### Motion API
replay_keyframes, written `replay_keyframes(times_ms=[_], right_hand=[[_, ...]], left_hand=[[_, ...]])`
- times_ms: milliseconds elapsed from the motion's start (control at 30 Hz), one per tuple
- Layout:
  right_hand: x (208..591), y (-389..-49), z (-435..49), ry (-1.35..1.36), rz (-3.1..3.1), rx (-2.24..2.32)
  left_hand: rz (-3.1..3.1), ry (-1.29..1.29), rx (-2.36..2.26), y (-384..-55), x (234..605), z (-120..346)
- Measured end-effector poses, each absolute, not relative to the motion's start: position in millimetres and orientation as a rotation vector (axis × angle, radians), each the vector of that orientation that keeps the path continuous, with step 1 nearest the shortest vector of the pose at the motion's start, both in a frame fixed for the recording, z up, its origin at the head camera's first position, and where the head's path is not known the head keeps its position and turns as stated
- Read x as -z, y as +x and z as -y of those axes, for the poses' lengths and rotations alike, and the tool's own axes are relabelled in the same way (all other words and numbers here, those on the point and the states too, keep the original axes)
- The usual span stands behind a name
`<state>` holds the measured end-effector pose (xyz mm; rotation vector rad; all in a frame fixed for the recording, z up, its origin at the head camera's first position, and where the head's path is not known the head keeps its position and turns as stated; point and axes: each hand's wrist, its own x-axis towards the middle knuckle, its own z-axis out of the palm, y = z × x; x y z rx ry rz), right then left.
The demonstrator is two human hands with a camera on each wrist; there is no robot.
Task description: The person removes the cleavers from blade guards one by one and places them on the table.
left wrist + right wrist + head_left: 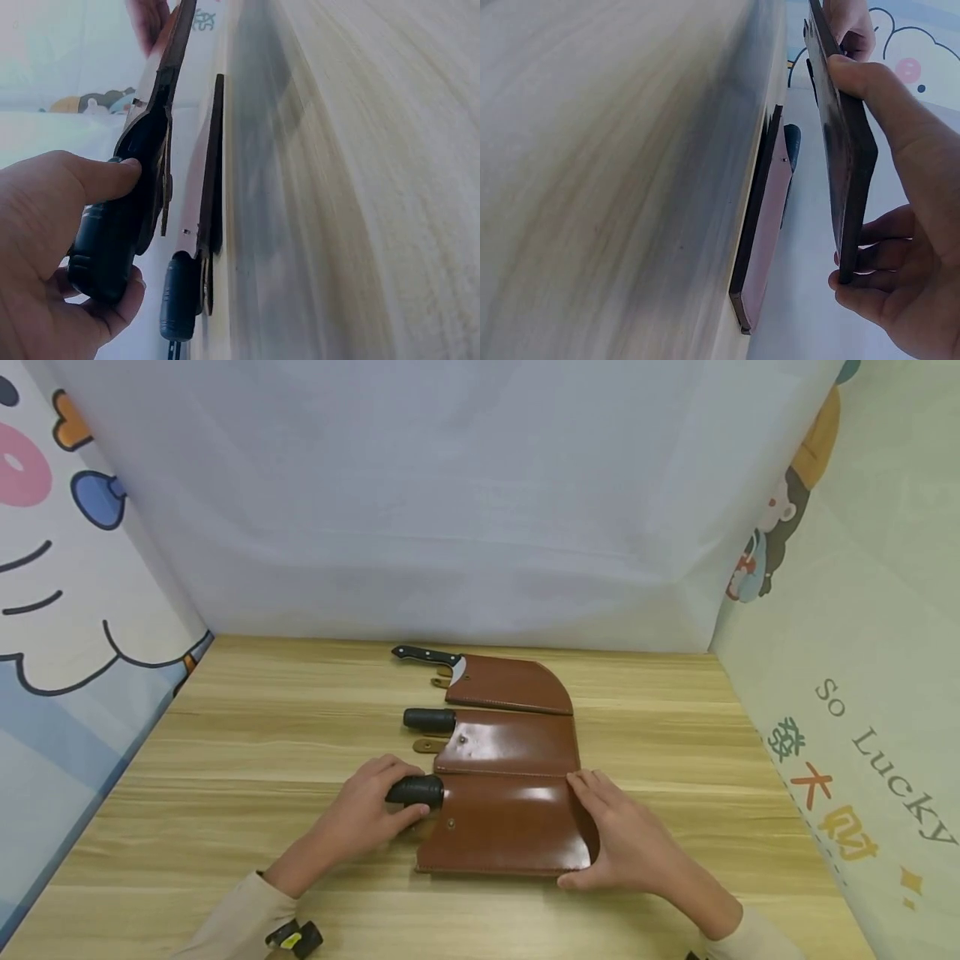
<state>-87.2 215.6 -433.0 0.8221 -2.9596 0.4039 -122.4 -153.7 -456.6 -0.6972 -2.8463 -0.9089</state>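
My left hand (366, 807) pinches the black handle (415, 791) of the nearest cleaver between thumb and fingers. This cleaver's blade is hidden in a brown leather sheath (510, 827) with a metal snap on its face. At the sheath's far right end, my right hand (632, 837) grips its edges, thumb on the near edge and fingers on the far one. Both wrist views show this sheathed cleaver raised off the table. Behind it lies a second cleaver in a brown sheath (517, 739), its black handle (429, 720) pointing left.
Farthest back is a third cleaver in a rounded brown sheath (513, 682), with a riveted black handle (425, 654) and a sliver of blade showing. A snap strap (428, 746) sticks out from the middle sheath. A pale curtain (450, 527) closes off the wooden table's (262, 718) back.
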Motion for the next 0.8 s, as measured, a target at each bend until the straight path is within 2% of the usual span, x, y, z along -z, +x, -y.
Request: replay_keyframes(times_ms=[800], right_hand=[[421.8,-89.3,-214.0,0.879,2.915,-0.428]], left_hand=[[2.744,-0.706,0.894,-121.9,446.0,159.1]])
